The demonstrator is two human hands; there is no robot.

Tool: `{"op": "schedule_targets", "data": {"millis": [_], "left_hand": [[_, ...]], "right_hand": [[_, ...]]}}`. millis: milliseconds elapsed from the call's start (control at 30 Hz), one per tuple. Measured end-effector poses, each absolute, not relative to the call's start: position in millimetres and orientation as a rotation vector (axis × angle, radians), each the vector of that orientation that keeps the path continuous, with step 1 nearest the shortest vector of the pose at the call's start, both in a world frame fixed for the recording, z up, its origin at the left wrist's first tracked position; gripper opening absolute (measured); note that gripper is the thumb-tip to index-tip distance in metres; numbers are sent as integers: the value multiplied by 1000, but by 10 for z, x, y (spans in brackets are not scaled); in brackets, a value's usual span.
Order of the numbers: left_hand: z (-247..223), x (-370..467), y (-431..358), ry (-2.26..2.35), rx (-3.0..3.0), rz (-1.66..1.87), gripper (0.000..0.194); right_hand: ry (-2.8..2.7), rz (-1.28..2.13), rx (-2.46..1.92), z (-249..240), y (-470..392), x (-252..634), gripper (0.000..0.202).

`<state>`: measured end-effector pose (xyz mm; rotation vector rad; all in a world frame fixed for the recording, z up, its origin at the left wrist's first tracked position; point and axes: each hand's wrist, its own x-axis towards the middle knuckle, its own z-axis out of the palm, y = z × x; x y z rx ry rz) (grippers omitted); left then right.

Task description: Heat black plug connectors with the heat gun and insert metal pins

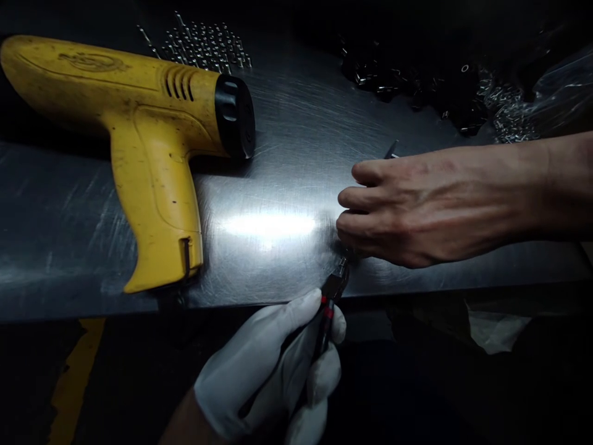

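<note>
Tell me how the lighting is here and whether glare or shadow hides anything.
Head view: a white glare burns out the metal tabletop between the yellow gun-shaped tool and bare hand; head view: deep shadow swallows detail in the dark parts at upper right and below the table edge; head view: the pliers' tip looks dim.

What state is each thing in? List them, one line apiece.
Left hand: gloved, closed on pliers
Pliers: held; jaw opening unclear
Right hand: bare, fingers curled
Yellow heat gun: lying on its side; power unclear
Slender metal pins: clustered, mostly upright
Small metal parts: loosely heaped
Clear plastic: crumpled
Metal worktop: scratched
</note>
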<state>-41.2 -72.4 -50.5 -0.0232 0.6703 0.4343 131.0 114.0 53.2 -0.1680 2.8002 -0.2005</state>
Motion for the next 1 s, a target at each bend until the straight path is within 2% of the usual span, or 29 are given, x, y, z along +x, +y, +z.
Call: {"op": "schedule_targets", "data": {"millis": [200,400,533,633,833,933,1000], "left_hand": [[-514,-432,-747,629,-5,471,46],[-512,-416,-782,646,38,510,45],[-502,-406,-768,705,71,501,44],[-512,-381,-751,676,59,460,47],[-558,-335,-756,633,38,495,43],[-574,-328,-770,623,28,509,48],[-598,-309,-790,624,16,521,48]], "right_hand": [[2777,-73,-232,482,1159,1389,42],[2703,308,-361,427,1047,1535,43],[2716,354,-294,397,938,1593,43],[2770,248,-156,347,908,1577,40],[2942,-175,202,239,1037,1606,39],[2949,-247,326,241,1012,1723,35],[2938,-346,552,294,909,1785,32]]}}
